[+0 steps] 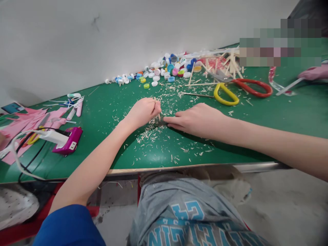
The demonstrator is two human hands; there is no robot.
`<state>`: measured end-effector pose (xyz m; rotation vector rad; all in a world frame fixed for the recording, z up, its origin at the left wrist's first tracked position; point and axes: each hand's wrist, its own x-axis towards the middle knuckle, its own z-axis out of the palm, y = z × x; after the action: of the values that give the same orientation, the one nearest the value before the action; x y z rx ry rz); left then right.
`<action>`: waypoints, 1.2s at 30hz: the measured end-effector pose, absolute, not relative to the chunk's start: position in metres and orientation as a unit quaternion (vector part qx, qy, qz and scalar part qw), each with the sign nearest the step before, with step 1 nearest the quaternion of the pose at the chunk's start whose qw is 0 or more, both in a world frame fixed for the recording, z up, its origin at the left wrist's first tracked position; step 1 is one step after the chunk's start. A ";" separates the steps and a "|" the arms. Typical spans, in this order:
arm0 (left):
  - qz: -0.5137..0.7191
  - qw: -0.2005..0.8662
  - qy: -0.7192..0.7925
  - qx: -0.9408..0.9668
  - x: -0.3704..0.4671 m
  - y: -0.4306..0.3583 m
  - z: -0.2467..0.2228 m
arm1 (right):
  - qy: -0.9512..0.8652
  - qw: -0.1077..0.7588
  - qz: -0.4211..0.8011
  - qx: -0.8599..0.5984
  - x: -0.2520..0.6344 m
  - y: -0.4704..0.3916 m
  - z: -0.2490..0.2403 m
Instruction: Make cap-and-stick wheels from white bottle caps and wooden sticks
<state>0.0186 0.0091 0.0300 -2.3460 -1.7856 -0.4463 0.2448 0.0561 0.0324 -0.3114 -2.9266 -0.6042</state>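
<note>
My left hand (pixel 146 111) is closed round a thin wooden stick (pixel 159 117), held nearly upright with its lower end at the green table top. My right hand (pixel 198 119) lies low over the table just to the right. Its index and middle fingers stretch toward the stick's lower end, beside a small dark patch (pixel 161 121) that I cannot make out. The right thumb is hidden. Pale wood shavings (pixel 148 135) are scattered around and beneath both hands.
Bottle caps (pixel 170 68) are heaped along the wall. Scissors with red and yellow handles (pixel 227 95) and wooden sticks (pixel 232 65) lie at the back right. Pink sheets (pixel 33 119) and a magenta power adapter (pixel 70 140) with cables are on the left. A person's hand (pixel 316 72) shows at right.
</note>
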 end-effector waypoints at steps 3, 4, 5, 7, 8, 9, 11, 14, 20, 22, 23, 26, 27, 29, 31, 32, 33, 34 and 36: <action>-0.146 0.083 -0.599 -0.783 0.019 0.009 0.030 | -0.966 0.099 -0.212 -0.108 0.246 0.059 0.032; -0.146 0.083 -0.599 -0.783 0.019 0.009 0.031 | -0.963 0.111 -0.218 -0.113 0.246 0.060 0.031; -0.145 0.083 -0.599 -0.783 0.019 0.009 0.031 | -0.960 0.120 -0.223 -0.117 0.247 0.062 0.030; -0.145 0.080 -0.597 -0.785 0.020 0.009 0.031 | -0.959 0.126 -0.226 -0.113 0.247 0.064 0.029; -0.145 0.079 -0.596 -0.786 0.020 0.008 0.031 | -0.961 0.126 -0.223 -0.106 0.247 0.065 0.028; -0.145 0.077 -0.595 -0.786 0.020 0.008 0.031 | -0.962 0.126 -0.220 -0.100 0.247 0.066 0.027; -0.148 0.075 -0.594 -0.787 0.021 0.008 0.031 | -0.962 0.130 -0.218 -0.098 0.246 0.067 0.027; -0.152 0.074 -0.594 -0.787 0.020 0.009 0.030 | -0.962 0.125 -0.216 -0.112 0.247 0.064 0.029; -0.152 0.072 -0.592 -0.788 0.020 0.009 0.031 | -0.970 0.099 -0.186 -0.121 0.250 0.063 0.032; -0.152 0.072 -0.592 -0.788 0.020 0.009 0.031 | -0.968 0.110 -0.180 -0.133 0.250 0.064 0.032; -0.153 0.071 -0.592 -0.788 0.020 0.009 0.031 | -0.970 0.104 -0.179 -0.128 0.249 0.064 0.032; -0.153 0.068 -0.592 -0.788 0.020 0.009 0.031 | -0.974 0.081 -0.183 -0.102 0.247 0.063 0.033; -0.153 0.068 -0.593 -0.788 0.020 0.009 0.031 | -0.973 0.083 -0.188 -0.104 0.247 0.063 0.033; -0.153 0.068 -0.596 -0.786 0.020 0.009 0.031 | -0.969 0.094 -0.197 -0.119 0.246 0.062 0.035; -0.152 0.067 -0.598 -0.784 0.021 0.009 0.031 | -0.969 0.093 -0.195 -0.121 0.246 0.063 0.035; -0.151 0.066 -0.599 -0.784 0.021 0.008 0.031 | -0.970 0.091 -0.192 -0.116 0.245 0.064 0.035; -0.150 0.065 -0.599 -0.784 0.021 0.008 0.032 | -0.971 0.092 -0.189 -0.113 0.245 0.065 0.034; -0.149 0.063 -0.599 -0.784 0.021 0.008 0.032 | -0.971 0.097 -0.187 -0.113 0.245 0.065 0.034; -0.149 0.062 -0.599 -0.784 0.022 0.008 0.032 | -0.970 0.107 -0.186 -0.117 0.245 0.066 0.033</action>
<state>0.0216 0.0075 0.0324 -2.3703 -1.8112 -0.4517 0.2452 0.0657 0.0326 -0.3440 -2.8542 -0.5465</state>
